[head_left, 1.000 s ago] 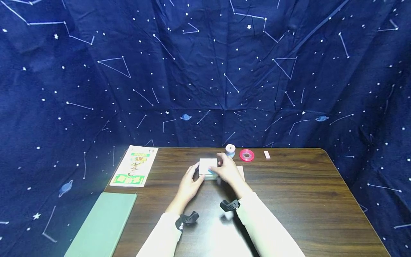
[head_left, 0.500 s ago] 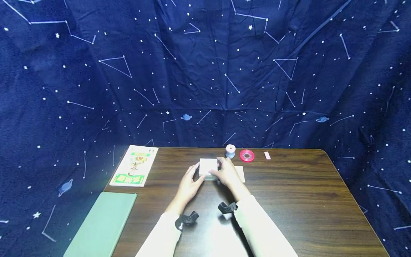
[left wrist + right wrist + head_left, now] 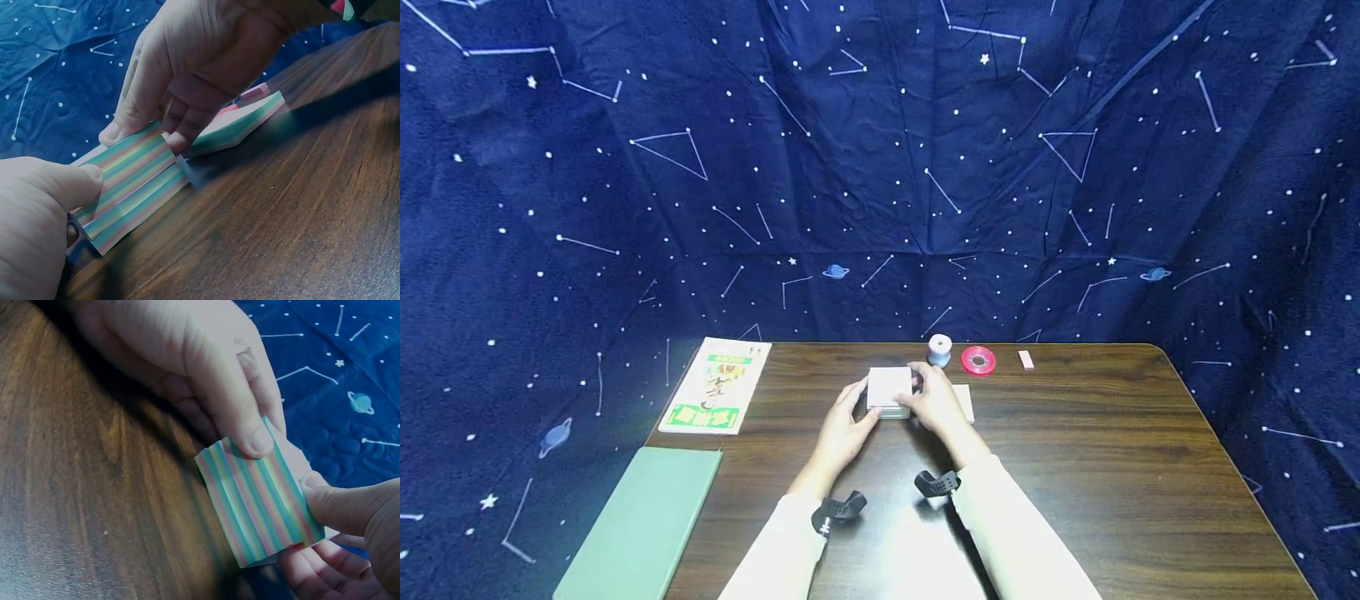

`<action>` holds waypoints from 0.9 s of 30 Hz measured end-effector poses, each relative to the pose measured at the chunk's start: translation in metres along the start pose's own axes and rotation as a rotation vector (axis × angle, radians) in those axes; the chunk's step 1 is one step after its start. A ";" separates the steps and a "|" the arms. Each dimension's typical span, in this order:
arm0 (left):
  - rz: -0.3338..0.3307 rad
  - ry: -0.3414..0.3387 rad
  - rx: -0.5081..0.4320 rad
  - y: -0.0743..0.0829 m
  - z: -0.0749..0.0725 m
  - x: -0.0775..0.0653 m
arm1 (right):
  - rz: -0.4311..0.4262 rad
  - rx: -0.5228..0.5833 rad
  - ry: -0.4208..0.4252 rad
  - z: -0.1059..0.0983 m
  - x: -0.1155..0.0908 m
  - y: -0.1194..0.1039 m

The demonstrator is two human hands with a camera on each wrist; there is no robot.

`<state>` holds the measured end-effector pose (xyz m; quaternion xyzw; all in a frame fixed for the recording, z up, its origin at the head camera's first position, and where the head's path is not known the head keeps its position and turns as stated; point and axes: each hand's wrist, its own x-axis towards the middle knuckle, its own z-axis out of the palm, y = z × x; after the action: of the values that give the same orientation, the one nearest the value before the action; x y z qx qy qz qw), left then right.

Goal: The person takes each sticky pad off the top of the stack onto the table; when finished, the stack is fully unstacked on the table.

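A stack of white-topped memo paper [image 3: 890, 387] sits at mid-table; its edges show pink, yellow and blue-green stripes in the left wrist view. My left hand [image 3: 841, 433] grips it from the left, the thumb pressing the striped near side. From the right, my right hand [image 3: 936, 402] pinches the upper part, thumb at the near top edge and fingers along the right side. In the right wrist view the layers of the striped stack [image 3: 253, 500] stand slightly uneven. Just right of it lies a second, lower stack of paper [image 3: 964, 403], partly hidden behind my right hand.
Behind the hands stand a white spool [image 3: 939, 351], a flat red ring-shaped roll [image 3: 978, 360] and a small pink-and-white block [image 3: 1026, 360]. On the left lie a white illustrated booklet [image 3: 715, 386] and a green book [image 3: 640, 521]. A starry blue cloth [image 3: 880, 183] hangs behind the table.
A blue patch seen under my right thumb one second ago no longer shows; the top is now white. My right hand has lowered slightly against the stack. The left hand has kept its place.
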<state>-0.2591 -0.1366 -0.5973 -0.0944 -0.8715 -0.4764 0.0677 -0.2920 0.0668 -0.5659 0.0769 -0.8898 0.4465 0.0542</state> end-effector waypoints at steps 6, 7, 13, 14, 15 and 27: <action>0.018 0.011 0.001 0.001 0.000 -0.001 | -0.018 -0.005 0.021 -0.005 0.000 -0.001; 0.019 0.010 0.004 0.001 0.001 -0.001 | -0.021 0.001 0.027 -0.005 -0.001 -0.001; -0.003 -0.005 0.013 0.003 0.002 -0.003 | -0.041 0.078 0.078 -0.008 -0.003 -0.003; -0.008 -0.007 0.012 0.003 0.002 -0.003 | -0.043 0.096 0.086 -0.008 -0.003 -0.004; -0.011 -0.008 0.009 0.003 0.002 -0.003 | -0.035 0.117 0.092 -0.010 -0.003 -0.005; 0.011 0.002 -0.002 0.002 0.001 -0.001 | -0.073 0.410 0.111 -0.035 -0.008 -0.012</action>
<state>-0.2576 -0.1350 -0.5959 -0.0987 -0.8705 -0.4769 0.0712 -0.2812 0.0885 -0.5366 0.0936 -0.7727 0.6193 0.1027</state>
